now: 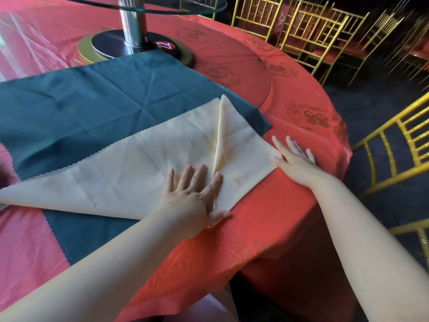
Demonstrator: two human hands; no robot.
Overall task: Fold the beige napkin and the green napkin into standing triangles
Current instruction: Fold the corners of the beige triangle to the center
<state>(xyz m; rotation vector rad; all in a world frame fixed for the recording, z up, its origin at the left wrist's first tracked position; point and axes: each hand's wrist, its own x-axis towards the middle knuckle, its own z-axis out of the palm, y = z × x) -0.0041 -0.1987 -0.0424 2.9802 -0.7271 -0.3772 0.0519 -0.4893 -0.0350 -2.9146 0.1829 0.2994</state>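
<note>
The beige napkin lies folded into a large triangle on top of the dark green napkin, which is spread flat on the red table. A raised crease runs down the beige napkin's right part. My left hand presses flat on the beige napkin near its front corner, fingers straight. My right hand lies flat with fingers spread at the napkin's right corner, the thumb on the scalloped edge.
The round table has a red cloth under clear plastic. A glass turntable on a metal post stands at the back, with a number tag at its base. Gold chairs ring the table's right side.
</note>
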